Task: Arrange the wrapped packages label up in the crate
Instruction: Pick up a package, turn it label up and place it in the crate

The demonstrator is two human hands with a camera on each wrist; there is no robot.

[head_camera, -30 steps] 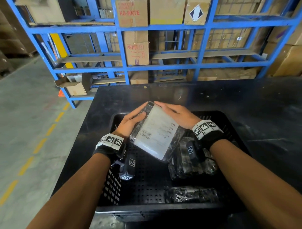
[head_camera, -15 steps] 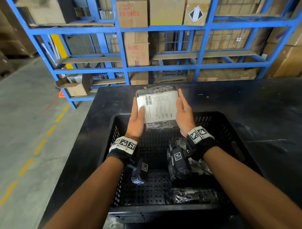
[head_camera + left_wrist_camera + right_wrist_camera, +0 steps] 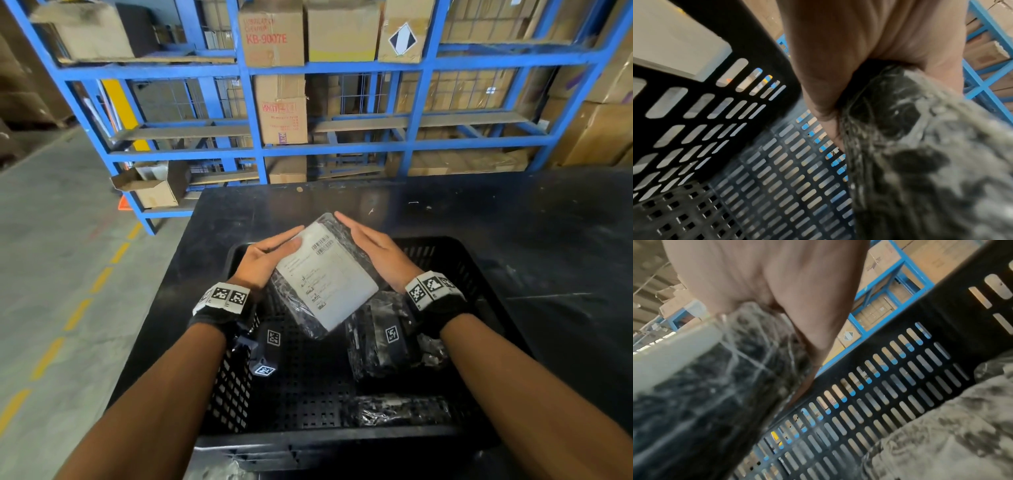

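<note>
Both hands hold one wrapped package (image 3: 325, 274) above the black crate (image 3: 445, 246), white label facing up, turned diagonally. My left hand (image 3: 270, 253) grips its left edge with the thumb on the label. Along its right edge lies my right hand (image 3: 373, 250), fingers over the black wrap, thumb hidden beneath. The left wrist view shows the palm (image 3: 859, 48) against the crinkled wrap (image 3: 920, 162). In the right wrist view the package (image 3: 694, 386) sits under the palm. Two more wrapped packages lie in the crate, dark side showing: one at right (image 3: 383, 339), one near the front (image 3: 397, 409).
The crate stands on a black table (image 3: 548, 240). Its left half shows bare perforated floor (image 3: 301, 394). Behind the table stand blue racks (image 3: 418, 68) loaded with cardboard boxes. Concrete floor with a yellow dashed line (image 3: 78, 311) runs along the left.
The package has come back from over the crate's far rim toward me and lower, and has turned from square to diagonal. Both hands stayed on it.
</note>
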